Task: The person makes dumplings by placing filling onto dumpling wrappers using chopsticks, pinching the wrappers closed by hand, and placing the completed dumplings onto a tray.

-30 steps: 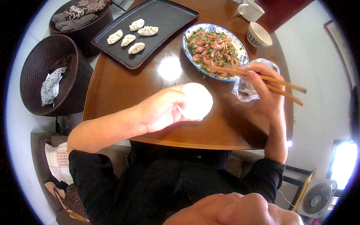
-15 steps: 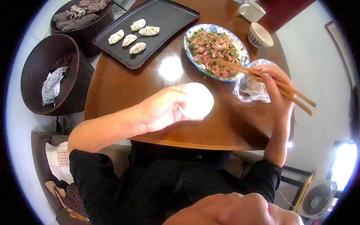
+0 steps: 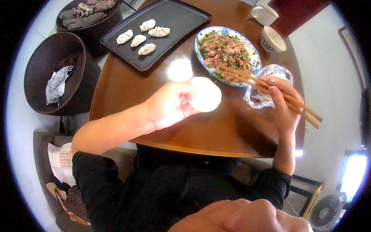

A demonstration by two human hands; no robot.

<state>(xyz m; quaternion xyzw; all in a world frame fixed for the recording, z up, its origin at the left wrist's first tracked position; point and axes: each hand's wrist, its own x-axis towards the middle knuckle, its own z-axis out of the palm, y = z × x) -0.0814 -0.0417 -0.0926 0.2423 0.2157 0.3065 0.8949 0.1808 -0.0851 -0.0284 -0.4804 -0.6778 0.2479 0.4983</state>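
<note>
My left hand (image 3: 174,103) holds a round white dumpling wrapper (image 3: 206,95) by its near edge, thumb on top, above the table. In my right hand (image 3: 284,94) is a pair of wooden chopsticks (image 3: 295,103), held crossways with their tips in the meat filling (image 3: 226,52). That filling, pink meat with chopped greens, lies on a blue-and-white oval plate (image 3: 256,58). Beneath and beside my right hand is a crumpled clear plastic bag (image 3: 255,96). Several pleated dumplings (image 3: 147,48) lie on a black tray (image 3: 177,27) at the far left of the table.
The brown wooden table (image 3: 185,135) has a curved front edge close to my body. A white mug (image 3: 265,14) and a patterned bowl (image 3: 273,39) stand at the back right. Two dark woven baskets (image 3: 36,81) with cloths inside stand left of the table.
The view has shifted slightly. My left hand has lifted the wrapper a little away from me, and the chopstick tips have moved slightly toward the plate's near side.
</note>
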